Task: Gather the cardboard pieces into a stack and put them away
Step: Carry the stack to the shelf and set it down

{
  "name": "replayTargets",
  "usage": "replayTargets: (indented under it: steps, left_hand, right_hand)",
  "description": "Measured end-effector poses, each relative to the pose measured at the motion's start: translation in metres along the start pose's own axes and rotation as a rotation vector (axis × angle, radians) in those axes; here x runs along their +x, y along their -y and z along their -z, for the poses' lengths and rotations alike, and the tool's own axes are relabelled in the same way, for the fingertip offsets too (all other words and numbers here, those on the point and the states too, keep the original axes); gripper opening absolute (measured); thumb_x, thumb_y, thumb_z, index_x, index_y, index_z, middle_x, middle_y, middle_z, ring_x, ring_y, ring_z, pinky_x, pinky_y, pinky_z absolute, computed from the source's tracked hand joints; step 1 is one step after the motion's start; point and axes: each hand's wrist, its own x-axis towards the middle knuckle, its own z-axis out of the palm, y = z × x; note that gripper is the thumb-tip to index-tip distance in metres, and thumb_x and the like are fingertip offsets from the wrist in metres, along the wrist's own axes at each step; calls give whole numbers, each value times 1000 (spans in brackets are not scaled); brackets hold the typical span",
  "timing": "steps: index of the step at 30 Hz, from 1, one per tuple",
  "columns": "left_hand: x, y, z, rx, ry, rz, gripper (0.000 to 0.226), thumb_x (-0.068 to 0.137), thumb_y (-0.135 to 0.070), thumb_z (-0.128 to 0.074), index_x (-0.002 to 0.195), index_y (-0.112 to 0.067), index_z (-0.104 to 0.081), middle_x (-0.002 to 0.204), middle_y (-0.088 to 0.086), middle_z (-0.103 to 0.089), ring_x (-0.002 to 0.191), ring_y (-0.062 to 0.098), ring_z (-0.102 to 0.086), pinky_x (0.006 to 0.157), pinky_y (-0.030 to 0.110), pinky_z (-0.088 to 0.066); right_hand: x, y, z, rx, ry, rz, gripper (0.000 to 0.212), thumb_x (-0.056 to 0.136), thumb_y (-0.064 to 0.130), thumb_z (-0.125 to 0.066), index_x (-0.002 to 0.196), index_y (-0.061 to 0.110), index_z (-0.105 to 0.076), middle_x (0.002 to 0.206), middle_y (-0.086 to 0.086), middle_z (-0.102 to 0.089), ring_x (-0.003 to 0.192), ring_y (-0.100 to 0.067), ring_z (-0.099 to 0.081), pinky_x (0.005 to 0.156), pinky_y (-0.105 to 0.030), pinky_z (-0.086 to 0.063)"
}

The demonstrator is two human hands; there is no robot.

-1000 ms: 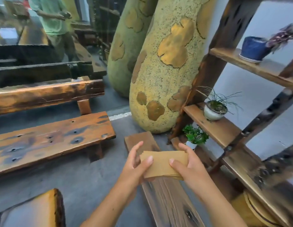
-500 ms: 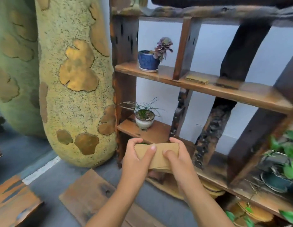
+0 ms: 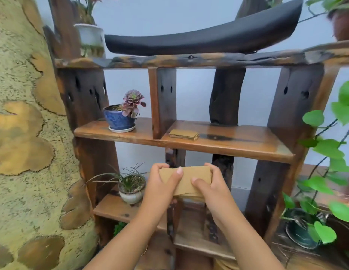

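Observation:
Both hands hold a stack of tan cardboard pieces level in front of me, below the middle shelf board. My left hand grips its left end, thumb on top. My right hand grips the right end, thumb also on top. A second, smaller stack of cardboard pieces lies flat on the middle shelf, just right of a wooden divider, above and beyond the held stack.
The rustic wooden shelf unit carries a blue pot with a purple succulent, a small white pot of grass lower down, and a dark curved object on top. A big mottled yellow sculpture stands left. Leafy vines hang right.
My view has swung right and up, from the benches and floor to facing the shelf unit. Both hands kept hold of the cardboard stack and carried it toward the shelves.

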Motion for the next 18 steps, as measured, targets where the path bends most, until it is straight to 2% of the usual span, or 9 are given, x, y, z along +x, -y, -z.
replayTargets:
  steps: [2, 4, 7, 9, 11, 13, 15, 16, 18]
  left_hand:
    - [26, -4, -6, -32, 59, 7, 37, 92, -32, -66, 123, -23, -47, 108, 1, -60, 84, 9, -62, 59, 23, -58]
    - [54, -5, -9, -123, 131, 34, 42, 93, -28, -65, 129, -24, -44, 115, -1, -59, 92, 10, -62, 59, 16, -55]
    - [100, -3, -17, -245, 201, 69, 38, 94, -21, -63, 129, -20, -48, 121, 6, -63, 101, 18, -65, 70, 29, -57]
    - [128, -4, -21, -232, 190, 51, 30, 95, -19, -59, 125, -16, -51, 119, 8, -64, 100, 19, -65, 71, 31, -56]
    - [157, -9, -21, -184, 152, 24, 28, 95, -20, -58, 121, -13, -53, 117, 11, -65, 100, 20, -64, 81, 39, -58]
    - [184, -22, -18, -116, 140, 39, 32, 92, -25, -56, 122, -13, -53, 116, 11, -65, 102, 24, -64, 90, 46, -56]
    - [209, -34, -15, -69, 184, 91, 32, 91, -27, -54, 121, -15, -52, 109, 9, -65, 97, 24, -65, 84, 42, -57]
    - [221, -40, -14, -57, 214, 113, 31, 90, -26, -54, 119, -15, -53, 106, 9, -66, 95, 24, -66, 83, 42, -56]
    - [243, -49, -14, -82, 269, 149, 29, 90, -24, -55, 117, -11, -54, 102, 11, -67, 96, 27, -66, 89, 45, -55]
  right_hand:
    - [22, 8, 5, 25, -59, -12, 56, 92, 24, -65, 140, 28, -38, 126, 1, -55, 109, -14, -57, 91, -35, -53]
    - [46, 13, 8, 54, -109, -14, 54, 86, 29, -70, 134, 25, -46, 122, 1, -61, 111, -16, -61, 99, -41, -52]
    - [85, 23, 3, 139, -154, -43, 67, 62, 45, -76, 123, 20, -59, 114, -3, -73, 108, -22, -69, 101, -49, -53]
    - [114, 27, -6, 175, -176, -59, 74, 55, 47, -74, 121, 14, -61, 112, -8, -75, 106, -26, -70, 101, -51, -53]
    - [138, 37, -21, 172, -198, -74, 71, 62, 46, -70, 123, 11, -58, 113, -10, -72, 105, -27, -69, 99, -51, -54]
    - [160, 49, -32, 153, -197, -104, 55, 80, 38, -65, 124, 7, -51, 115, -13, -68, 102, -28, -68, 86, -46, -60]
    - [184, 62, -35, 168, -168, -137, 44, 88, 28, -60, 124, 3, -51, 114, -17, -68, 94, -28, -70, 65, -38, -61]
    - [193, 71, -36, 154, -157, -155, 41, 89, 25, -59, 124, 3, -53, 112, -17, -68, 90, -27, -70, 61, -35, -60]
    - [211, 88, -35, 56, -161, -177, 35, 89, 25, -58, 118, 6, -57, 106, -16, -68, 89, -28, -68, 67, -38, -61]
